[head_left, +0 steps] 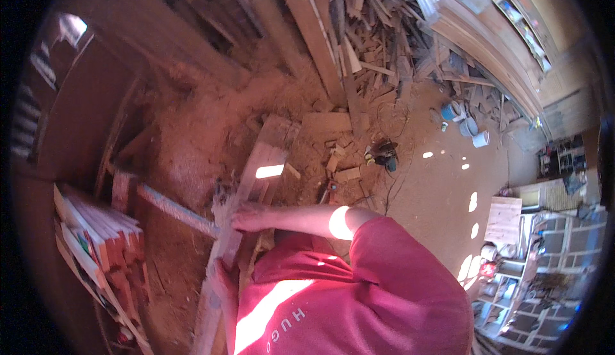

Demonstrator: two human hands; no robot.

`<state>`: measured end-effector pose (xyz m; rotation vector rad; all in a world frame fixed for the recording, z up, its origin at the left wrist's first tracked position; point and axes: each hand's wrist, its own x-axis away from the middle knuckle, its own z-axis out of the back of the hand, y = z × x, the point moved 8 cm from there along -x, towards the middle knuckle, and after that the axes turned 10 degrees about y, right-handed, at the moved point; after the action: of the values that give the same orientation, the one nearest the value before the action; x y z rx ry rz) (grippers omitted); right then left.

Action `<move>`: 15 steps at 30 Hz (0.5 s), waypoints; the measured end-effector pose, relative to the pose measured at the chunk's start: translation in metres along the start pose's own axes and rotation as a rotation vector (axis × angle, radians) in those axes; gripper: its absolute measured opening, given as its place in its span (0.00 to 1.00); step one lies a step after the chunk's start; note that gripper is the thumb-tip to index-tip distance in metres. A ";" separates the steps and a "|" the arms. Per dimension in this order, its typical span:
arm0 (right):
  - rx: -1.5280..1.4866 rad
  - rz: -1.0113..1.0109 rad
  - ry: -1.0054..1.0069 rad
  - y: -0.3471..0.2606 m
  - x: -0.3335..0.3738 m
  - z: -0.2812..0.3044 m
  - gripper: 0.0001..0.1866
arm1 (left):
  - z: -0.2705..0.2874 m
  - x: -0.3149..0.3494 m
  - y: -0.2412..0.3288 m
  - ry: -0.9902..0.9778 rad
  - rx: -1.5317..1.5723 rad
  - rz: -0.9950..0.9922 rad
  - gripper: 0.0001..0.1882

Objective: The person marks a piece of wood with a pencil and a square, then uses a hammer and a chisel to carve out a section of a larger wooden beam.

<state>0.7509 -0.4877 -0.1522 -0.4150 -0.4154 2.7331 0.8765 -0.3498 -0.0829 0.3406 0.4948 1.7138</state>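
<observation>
A long wooden board point(221, 252) runs from near my body toward a wide timber beam point(264, 156) ahead, at the left of my torso. My right hand point(251, 217) reaches across my front, its fingers closed over the board's edge. Lower down, my left hand point(222, 279) lies against the same board; the red shirt and shadow hide most of it, so its fingers are unclear. A narrow bar with a pale bluish side point(178, 210) meets the board from the left, close to my right hand.
Sawdust and wood offcuts point(346, 174) cover the floor ahead, with a dark corded tool point(382, 155) among them. Cut boards point(106, 230) are stacked at the left. Tall planks point(307, 28) lean ahead; buckets point(467, 126) stand right of the scrap pile point(384, 54). Shelves point(509, 284) line the right.
</observation>
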 end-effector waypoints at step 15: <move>-0.097 -0.193 0.026 -0.029 -0.016 0.106 0.25 | 0.021 0.022 -0.019 0.066 -0.176 0.016 0.21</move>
<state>0.7384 -0.4921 -0.0425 -0.4128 -0.5524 2.5256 0.8988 -0.3226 -0.0752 0.1623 0.3869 1.7737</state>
